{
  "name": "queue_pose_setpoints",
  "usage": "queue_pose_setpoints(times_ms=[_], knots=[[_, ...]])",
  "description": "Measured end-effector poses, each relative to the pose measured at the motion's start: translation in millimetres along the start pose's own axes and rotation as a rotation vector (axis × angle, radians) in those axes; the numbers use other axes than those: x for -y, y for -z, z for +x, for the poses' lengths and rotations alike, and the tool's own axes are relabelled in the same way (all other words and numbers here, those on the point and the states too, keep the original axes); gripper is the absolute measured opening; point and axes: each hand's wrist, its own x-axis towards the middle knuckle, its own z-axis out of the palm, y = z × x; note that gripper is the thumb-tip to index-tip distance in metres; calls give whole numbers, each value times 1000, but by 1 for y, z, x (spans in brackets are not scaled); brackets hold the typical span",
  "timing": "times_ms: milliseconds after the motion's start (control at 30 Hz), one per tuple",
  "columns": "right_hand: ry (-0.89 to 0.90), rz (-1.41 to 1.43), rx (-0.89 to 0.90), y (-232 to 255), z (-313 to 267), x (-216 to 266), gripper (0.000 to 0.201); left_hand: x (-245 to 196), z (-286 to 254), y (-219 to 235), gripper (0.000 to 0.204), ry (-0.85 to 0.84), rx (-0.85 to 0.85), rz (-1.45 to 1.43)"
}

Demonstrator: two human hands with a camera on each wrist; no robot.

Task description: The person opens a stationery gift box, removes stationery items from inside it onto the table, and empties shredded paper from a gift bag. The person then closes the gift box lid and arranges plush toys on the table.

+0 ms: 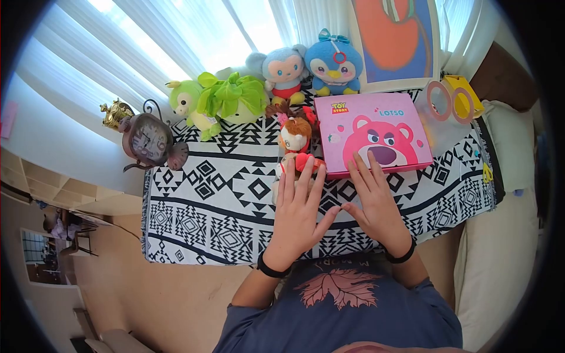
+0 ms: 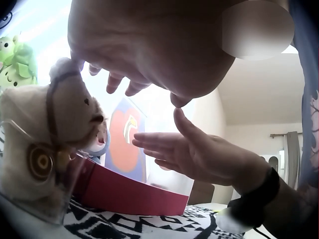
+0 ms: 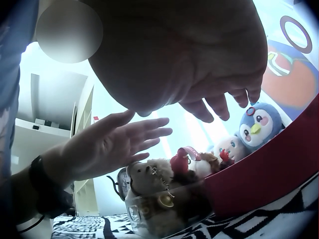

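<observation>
Both hands hang palm down over the near part of the table, fingers straight and spread. My left hand [image 1: 299,219] is over small plush toys, among them a brown-and-white one [image 1: 296,134], and overlaps them in the head view. Under the fingertips of my right hand [image 1: 378,213], in that view, lies the front edge of a pink Lotso box [image 1: 344,120]. The two thumbs point toward each other. From the right wrist, a white plush toy [image 3: 145,175] with a gold pendant shows in a clear container [image 3: 192,211] beside the box. Neither hand holds anything.
A patterned black-and-white cloth [image 1: 200,235] covers the table. Behind stand green plush toys [image 1: 238,100], a grey-blue elephant [image 1: 285,70] and a blue penguin [image 1: 334,65]. An ornate clock [image 1: 147,140] is at left; tape rolls [image 1: 438,100] and a yellow box [image 1: 471,88] at right.
</observation>
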Motion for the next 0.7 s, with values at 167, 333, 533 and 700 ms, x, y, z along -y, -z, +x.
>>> queue_pose_setpoints(times_ms=[167, 333, 533, 700], knots=[[-21, -32, -4, 4, -8, -1, 86, 1, -2, -2, 76, 48, -35, 19], [-40, -32, 0, 7, -12, -1, 85, 3, -5, 0, 72, 66, -56, 31], [-25, 12, -8, 4, -8, 0, 80, -1, -3, 0, 67, 36, -16, 2], [12, 28, -17, 7, -7, 3, 75, -5, -2, -3, 67, 6, -7, -15]])
